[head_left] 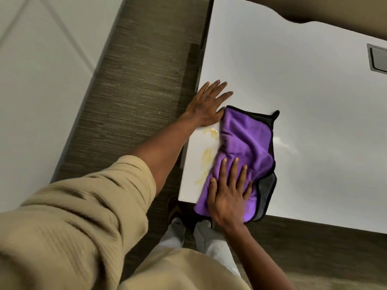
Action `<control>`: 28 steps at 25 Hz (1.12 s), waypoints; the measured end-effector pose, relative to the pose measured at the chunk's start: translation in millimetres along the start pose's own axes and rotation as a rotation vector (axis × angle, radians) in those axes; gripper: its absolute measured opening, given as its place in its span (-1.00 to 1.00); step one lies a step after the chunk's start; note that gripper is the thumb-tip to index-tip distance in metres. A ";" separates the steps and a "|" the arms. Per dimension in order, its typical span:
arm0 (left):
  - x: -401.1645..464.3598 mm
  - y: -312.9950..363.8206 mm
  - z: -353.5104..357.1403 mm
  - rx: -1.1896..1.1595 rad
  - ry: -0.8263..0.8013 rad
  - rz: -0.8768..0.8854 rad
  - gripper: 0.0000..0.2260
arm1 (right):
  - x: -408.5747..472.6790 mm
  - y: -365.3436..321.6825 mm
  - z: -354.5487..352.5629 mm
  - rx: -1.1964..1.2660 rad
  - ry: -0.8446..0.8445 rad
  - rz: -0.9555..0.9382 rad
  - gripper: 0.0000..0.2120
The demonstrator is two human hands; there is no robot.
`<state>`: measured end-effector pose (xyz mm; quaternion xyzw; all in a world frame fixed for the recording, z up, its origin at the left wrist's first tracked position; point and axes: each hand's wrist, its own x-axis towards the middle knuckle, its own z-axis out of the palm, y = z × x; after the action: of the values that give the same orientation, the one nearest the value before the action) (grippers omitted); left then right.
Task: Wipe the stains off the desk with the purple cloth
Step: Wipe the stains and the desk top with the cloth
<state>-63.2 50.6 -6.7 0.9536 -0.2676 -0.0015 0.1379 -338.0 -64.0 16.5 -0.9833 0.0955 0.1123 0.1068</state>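
Observation:
The purple cloth (245, 147), edged in black with a grey underside, lies crumpled on the white desk (303, 105) near its front left corner. My right hand (229, 195) presses flat on the cloth's near end with fingers spread and straight. My left hand (207, 103) rests flat on the desk at its left edge, just beyond the cloth, fingers extended. Yellow stains (206, 155) streak the desk surface left of the cloth, between my two hands. A faint wet smear (287, 145) shows right of the cloth.
A grey recessed panel (379, 59) sits in the desk at the far right. Dark wood-look floor (136, 91) runs along the desk's left side, with a white surface (37, 80) further left. My feet (188, 222) stand below the desk's front edge.

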 end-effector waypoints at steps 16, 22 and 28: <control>2.9 -3.5 -1.3 -0.048 -0.027 0.008 -0.41 | 4.5 33.3 -26.0 -0.125 -0.262 -0.373 -0.40; 4.6 -5.9 3.8 -0.084 0.062 0.018 -0.44 | 72.4 32.8 -38.0 -0.013 -0.128 0.033 -0.37; 6.1 -6.4 3.8 -0.086 0.040 0.017 -0.42 | 72.9 1.3 -31.3 -0.008 -0.096 -0.174 -0.36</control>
<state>-55.0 51.7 -11.6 0.9443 -0.2724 0.0070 0.1843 -262.2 -84.5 28.5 -0.9818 0.0039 0.1499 0.1169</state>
